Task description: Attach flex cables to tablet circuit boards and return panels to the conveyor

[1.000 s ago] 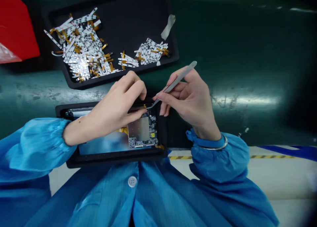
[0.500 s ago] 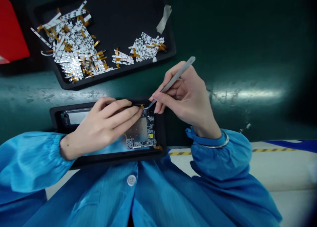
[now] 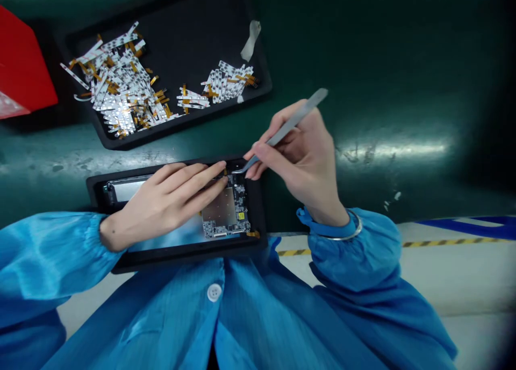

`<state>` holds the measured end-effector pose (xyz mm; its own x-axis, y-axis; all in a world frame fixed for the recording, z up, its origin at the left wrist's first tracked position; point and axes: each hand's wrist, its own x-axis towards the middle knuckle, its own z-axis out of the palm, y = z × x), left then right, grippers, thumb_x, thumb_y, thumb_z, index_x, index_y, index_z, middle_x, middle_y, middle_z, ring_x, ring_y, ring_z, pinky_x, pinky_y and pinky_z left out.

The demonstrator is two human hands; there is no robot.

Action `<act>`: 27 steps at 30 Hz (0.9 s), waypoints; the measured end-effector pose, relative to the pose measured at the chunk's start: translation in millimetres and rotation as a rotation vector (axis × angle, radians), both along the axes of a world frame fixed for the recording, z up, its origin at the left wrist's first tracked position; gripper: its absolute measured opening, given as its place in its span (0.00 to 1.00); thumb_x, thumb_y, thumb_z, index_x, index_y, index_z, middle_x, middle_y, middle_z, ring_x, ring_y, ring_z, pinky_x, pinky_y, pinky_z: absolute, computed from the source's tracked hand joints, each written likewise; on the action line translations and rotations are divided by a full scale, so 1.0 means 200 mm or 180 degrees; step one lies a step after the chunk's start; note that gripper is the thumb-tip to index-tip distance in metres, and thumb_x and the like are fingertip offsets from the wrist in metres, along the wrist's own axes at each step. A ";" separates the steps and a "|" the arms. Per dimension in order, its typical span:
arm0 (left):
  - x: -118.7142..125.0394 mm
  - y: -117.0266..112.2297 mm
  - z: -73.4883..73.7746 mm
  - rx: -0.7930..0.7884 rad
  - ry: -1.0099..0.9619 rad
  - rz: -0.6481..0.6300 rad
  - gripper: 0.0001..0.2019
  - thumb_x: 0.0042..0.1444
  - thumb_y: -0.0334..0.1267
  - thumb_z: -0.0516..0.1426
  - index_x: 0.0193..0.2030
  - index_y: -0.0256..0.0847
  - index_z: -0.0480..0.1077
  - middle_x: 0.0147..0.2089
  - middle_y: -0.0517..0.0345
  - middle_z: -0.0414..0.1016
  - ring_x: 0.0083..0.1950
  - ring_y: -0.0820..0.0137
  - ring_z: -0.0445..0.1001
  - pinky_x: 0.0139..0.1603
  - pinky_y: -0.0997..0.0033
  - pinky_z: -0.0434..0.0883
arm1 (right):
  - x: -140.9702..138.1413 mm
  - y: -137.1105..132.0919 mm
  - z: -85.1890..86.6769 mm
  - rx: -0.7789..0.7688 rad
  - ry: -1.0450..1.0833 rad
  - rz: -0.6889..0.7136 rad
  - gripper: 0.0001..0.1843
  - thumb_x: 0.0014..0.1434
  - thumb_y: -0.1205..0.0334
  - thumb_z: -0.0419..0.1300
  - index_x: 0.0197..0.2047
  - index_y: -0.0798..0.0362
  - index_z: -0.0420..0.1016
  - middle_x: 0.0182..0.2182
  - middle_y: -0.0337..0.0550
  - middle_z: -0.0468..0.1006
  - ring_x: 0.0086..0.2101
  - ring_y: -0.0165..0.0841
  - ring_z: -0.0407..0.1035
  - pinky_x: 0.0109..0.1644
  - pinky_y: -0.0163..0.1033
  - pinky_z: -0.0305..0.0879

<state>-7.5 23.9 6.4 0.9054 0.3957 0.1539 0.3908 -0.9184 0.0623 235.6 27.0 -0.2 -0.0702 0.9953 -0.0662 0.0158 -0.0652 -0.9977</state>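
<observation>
circuit board (image 3: 226, 230) in black holder (image 3: 258, 208); right hand (image 3: 302, 168) grip clamped on steel tweezers (image 3: 288, 125), tips at board's top edge; left hand (image 3: 165, 200) fingertips just beside tips, grip state unclear; foil strips (image 3: 121, 87) in tray (image 3: 201, 15) beyond board.

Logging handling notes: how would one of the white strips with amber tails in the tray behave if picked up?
The white strips look thin and light, so one would probably flex and lift easily. Their amber tails look like flexible film, likely to bend and snag neighbours. Being flat, they seem unlikely to roll.
</observation>
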 end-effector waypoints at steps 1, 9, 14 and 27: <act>0.00 0.00 0.00 -0.0044 -0.0001 0.0016 0.20 0.69 0.27 0.50 0.66 0.40 0.62 0.66 0.46 0.69 0.62 0.58 0.74 0.53 0.57 0.75 | 0.02 -0.03 0.01 0.0076 0.0017 -0.0147 0.13 0.60 0.54 0.67 0.37 0.44 0.65 0.26 0.31 0.74 0.26 0.30 0.75 0.27 0.36 0.74; 0.10 -0.06 0.04 0.1156 0.0679 -0.0325 0.15 0.63 0.20 0.52 0.53 0.33 0.71 0.60 0.38 0.75 0.54 0.56 0.78 0.39 0.61 0.76 | 0.16 -0.46 0.05 0.0149 -0.0680 -0.0156 0.16 0.71 0.61 0.51 0.30 0.51 0.70 0.25 0.38 0.71 0.20 0.27 0.65 0.21 0.36 0.61; 0.18 -0.14 0.05 0.1612 0.1203 -0.0188 0.20 0.61 0.16 0.48 0.55 0.33 0.70 0.58 0.36 0.76 0.55 0.53 0.78 0.40 0.64 0.75 | 0.08 -0.66 -0.01 0.0314 -0.1789 -0.0142 0.02 0.62 0.65 0.63 0.36 0.51 0.74 0.31 0.41 0.75 0.25 0.29 0.69 0.25 0.36 0.68; -0.02 -0.06 -0.01 -0.0445 -0.0248 0.0396 0.22 0.68 0.28 0.48 0.68 0.35 0.57 0.60 0.44 0.74 0.63 0.58 0.71 0.51 0.61 0.72 | -0.06 -0.70 -0.08 0.0963 -0.1757 -0.0812 0.08 0.57 0.72 0.66 0.37 0.50 0.75 0.31 0.40 0.74 0.23 0.28 0.67 0.25 0.37 0.71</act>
